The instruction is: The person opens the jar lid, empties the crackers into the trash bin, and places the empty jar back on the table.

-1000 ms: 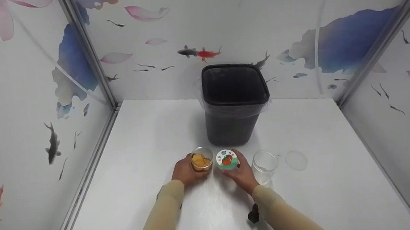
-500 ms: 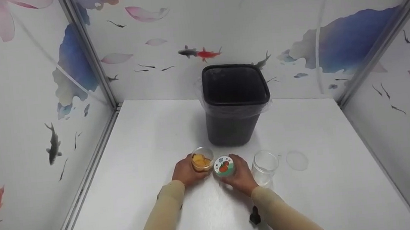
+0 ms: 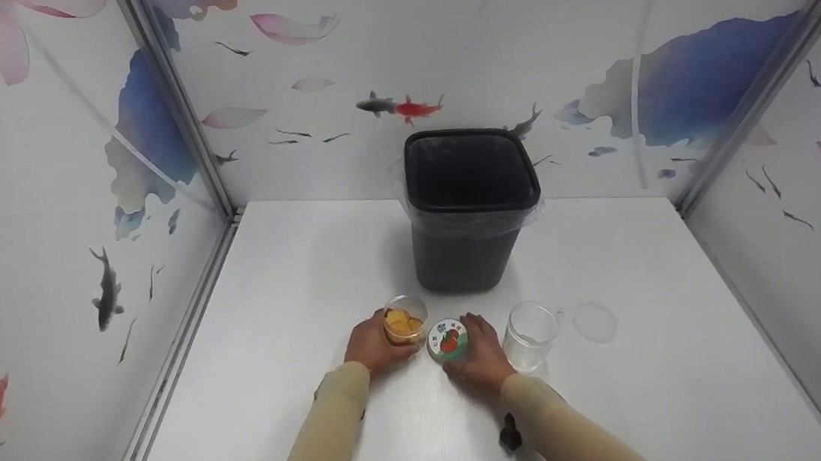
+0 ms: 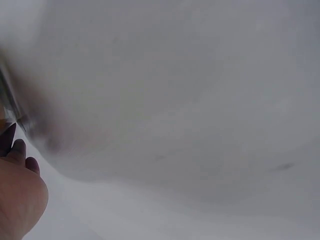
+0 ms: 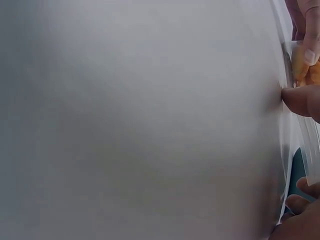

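In the head view my left hand (image 3: 375, 347) grips a clear round tub (image 3: 406, 321) holding orange pieces. Just right of it, my right hand (image 3: 479, 352) holds a clear-walled container (image 3: 447, 340) whose round top is white and green with a red fruit picture. The two containers stand close side by side on the table. The right wrist view has the right thumb (image 5: 302, 101) and fingertips on either side of a clear wall, with orange pieces beyond it. Only part of the left hand (image 4: 22, 195) shows at the left wrist view's edge.
A clear cup (image 3: 530, 332) stands beside the right hand, and a clear round lid (image 3: 595, 322) lies farther right. Behind the hands is a black bin (image 3: 458, 256) with a plastic liner. Printed panels wall the white table (image 3: 294, 272) at the back and sides.
My right hand has moved the container with the fruit picture slightly nearer to me and a little left. My left hand and the tub with orange pieces look unmoved.
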Available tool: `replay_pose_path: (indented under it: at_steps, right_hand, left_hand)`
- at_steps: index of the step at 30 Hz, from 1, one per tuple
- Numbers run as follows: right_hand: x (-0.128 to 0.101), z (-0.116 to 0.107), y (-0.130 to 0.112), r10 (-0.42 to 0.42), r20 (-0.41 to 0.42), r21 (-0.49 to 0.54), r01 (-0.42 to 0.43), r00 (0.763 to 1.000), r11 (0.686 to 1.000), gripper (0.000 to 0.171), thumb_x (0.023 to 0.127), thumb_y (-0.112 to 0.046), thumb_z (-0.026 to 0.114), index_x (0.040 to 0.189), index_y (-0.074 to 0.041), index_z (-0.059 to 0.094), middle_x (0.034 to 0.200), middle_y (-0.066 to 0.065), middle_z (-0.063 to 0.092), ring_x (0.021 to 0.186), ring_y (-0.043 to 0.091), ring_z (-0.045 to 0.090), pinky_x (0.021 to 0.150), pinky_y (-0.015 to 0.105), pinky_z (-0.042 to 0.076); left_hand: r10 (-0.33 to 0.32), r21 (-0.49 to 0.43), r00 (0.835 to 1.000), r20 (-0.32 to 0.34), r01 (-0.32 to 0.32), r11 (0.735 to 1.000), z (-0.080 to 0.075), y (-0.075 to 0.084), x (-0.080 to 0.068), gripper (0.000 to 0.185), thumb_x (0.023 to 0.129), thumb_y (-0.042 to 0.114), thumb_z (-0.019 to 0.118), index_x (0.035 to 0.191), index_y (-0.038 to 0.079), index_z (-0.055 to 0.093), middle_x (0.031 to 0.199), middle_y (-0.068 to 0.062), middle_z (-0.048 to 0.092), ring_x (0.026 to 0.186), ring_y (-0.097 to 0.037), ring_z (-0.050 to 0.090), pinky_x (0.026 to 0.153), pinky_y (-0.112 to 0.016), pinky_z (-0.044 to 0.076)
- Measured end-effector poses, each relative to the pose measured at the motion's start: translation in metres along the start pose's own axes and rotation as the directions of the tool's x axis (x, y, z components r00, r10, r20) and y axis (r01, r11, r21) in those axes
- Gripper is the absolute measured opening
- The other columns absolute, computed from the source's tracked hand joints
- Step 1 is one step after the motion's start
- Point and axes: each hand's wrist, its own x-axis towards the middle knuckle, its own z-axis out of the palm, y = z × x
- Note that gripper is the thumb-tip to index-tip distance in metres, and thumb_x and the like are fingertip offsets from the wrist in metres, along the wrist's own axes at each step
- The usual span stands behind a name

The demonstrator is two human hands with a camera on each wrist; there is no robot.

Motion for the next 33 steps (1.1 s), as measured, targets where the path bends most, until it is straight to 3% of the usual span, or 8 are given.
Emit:
replay_pose_path:
  at_steps: [18,33]
  right_hand:
    - [-0.0001,-0.0009,-0.0011,0.02,0.035,-0.009,-0.02,0.999,1.0,0.096,0.072,-0.03,0.086,0.147,0.005,0.039,0.154,0.024,0.032,0.144,0.04,0.023,0.117,0.048,0.022]
    - [-0.0062,-0.0054,-0.0043,-0.031,0.018,0.02,0.03,0.999,0.999,0.1,0.071,-0.028,0.084,0.151,0.004,0.033,0.154,0.023,0.032,0.145,0.039,0.023,0.117,0.048,0.021]
  left_hand:
    - [0.044,0.003,0.999,-0.018,-0.044,0.999,0.0012,-0.005,0.0009,0.09,0.065,0.047,0.091,0.134,0.003,0.055,0.112,-0.009,0.068,0.104,-0.025,0.063,0.094,-0.042,0.05]
    - [0.009,0.015,1.0,-0.009,-0.009,1.0,0.0018,-0.004,0.0011,0.091,0.063,0.048,0.091,0.134,0.003,0.055,0.114,-0.008,0.068,0.106,-0.025,0.063,0.097,-0.04,0.048]
